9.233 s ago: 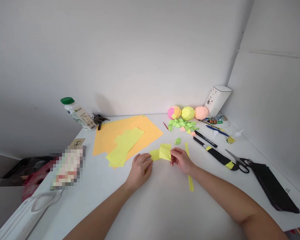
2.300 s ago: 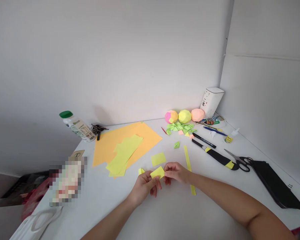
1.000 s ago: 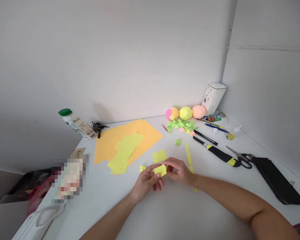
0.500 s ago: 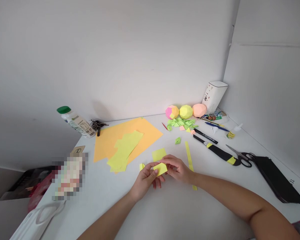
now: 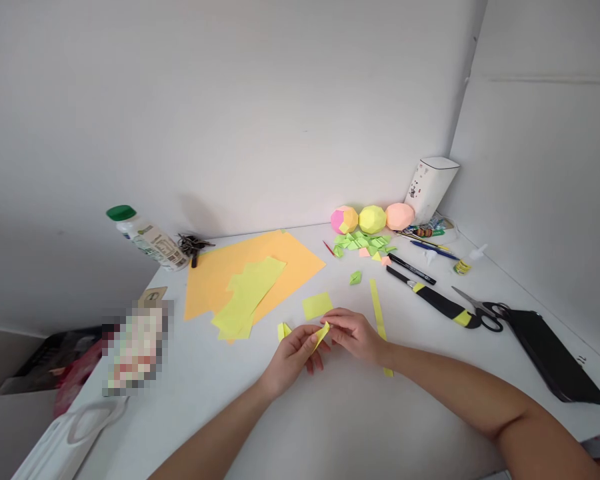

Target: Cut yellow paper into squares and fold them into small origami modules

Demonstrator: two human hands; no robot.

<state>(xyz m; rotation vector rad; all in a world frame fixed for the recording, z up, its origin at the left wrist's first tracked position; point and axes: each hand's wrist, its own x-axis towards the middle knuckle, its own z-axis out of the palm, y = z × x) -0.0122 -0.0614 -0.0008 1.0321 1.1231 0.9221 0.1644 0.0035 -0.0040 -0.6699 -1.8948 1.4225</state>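
Observation:
Between my hands is a small piece of folded yellow paper (image 5: pixel 321 335), tilted and seen nearly edge-on. My left hand (image 5: pixel 296 350) pinches its lower part between thumb and fingers. The fingertips of my right hand (image 5: pixel 355 333) close on its upper right corner. Just beyond my hands a flat yellow paper rectangle (image 5: pixel 317 305) lies on the white table (image 5: pixel 290 427). A small folded yellow piece (image 5: pixel 283 331) rests beside my left hand. A narrow yellow paper strip (image 5: pixel 377 303) runs partly behind my right wrist.
Yellow sheets (image 5: pixel 253 297) lie on an orange sheet (image 5: pixel 300 257) at left. Folded green pieces (image 5: pixel 363 242) sit before three paper balls (image 5: pixel 373 219). A utility knife (image 5: pixel 437 301), scissors (image 5: pixel 483 311) and black case (image 5: pixel 555 357) lie right. A green-capped bottle (image 5: pixel 153 241) stands back left.
The yellow paper in my hands has turned from showing its broad face to nearly edge-on. My hands have barely moved, and the view has shifted slightly.

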